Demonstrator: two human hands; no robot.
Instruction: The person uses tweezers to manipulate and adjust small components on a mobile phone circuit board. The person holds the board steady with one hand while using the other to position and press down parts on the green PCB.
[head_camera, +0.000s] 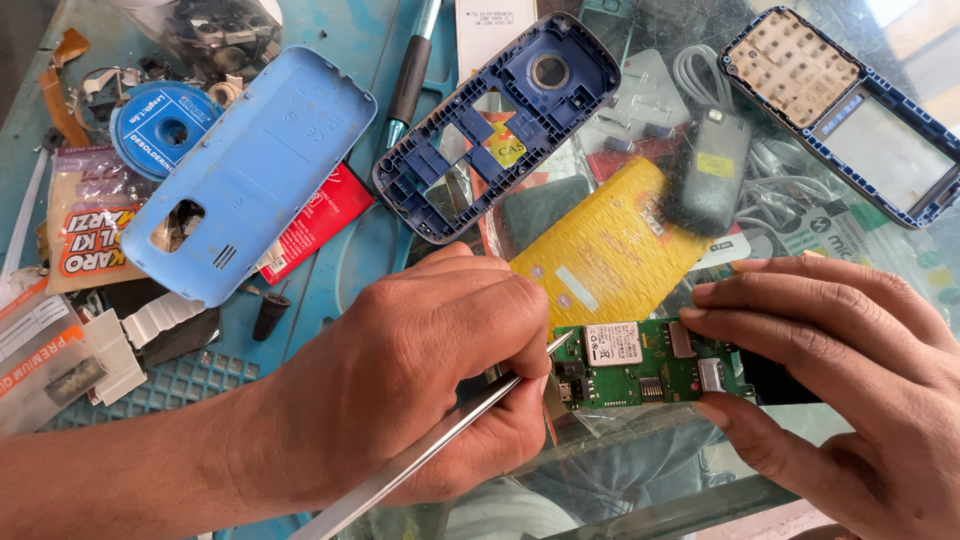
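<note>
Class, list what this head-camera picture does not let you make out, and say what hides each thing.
- Tip of the thin metal tool: covered by the left hand.
- Right end of the green circuit board: under the right hand fingers.
- Board's small parts: too small.
- Blue keypad frame: cut by right edge.

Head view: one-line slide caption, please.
Left hand works metal tweezers at a green circuit board steadied by right hand.
</note>
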